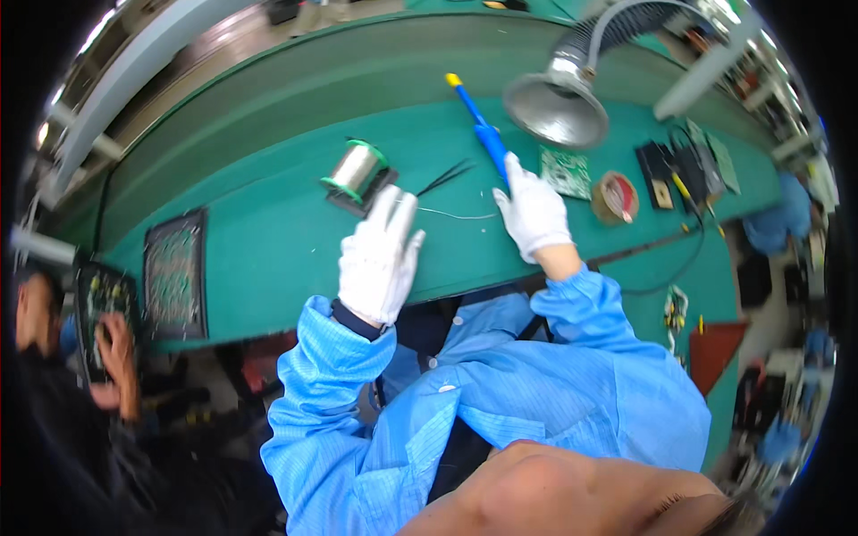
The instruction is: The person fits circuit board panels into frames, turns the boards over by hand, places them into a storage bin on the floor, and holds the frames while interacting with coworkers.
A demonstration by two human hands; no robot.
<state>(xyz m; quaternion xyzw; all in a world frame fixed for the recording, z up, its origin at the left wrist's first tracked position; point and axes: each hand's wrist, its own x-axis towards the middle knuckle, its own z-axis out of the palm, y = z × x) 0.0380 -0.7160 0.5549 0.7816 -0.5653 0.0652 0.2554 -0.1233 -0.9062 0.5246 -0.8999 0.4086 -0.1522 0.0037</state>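
My right hand (536, 214), in a white glove, has its thumb and index finger around the lower end of a blue solder sucker (490, 138) with a yellow far end. My left hand (380, 255), also gloved in white, is open with fingers stretched out. Its fingertips are beside the black stand of a solder wire spool (350, 171) with green rims. A thin strand of solder wire (451, 214) runs from near those fingers toward my right hand. Black tweezers (444, 177) lie between the spool and the sucker.
A metal fume hood (559, 107) hangs over a green circuit board (565, 171). Right of these are a tape roll (615, 197) and a black soldering iron stand (657, 174). A framed board panel (175, 275) lies left. At far left, another person's hand (116, 348) touches a tray.
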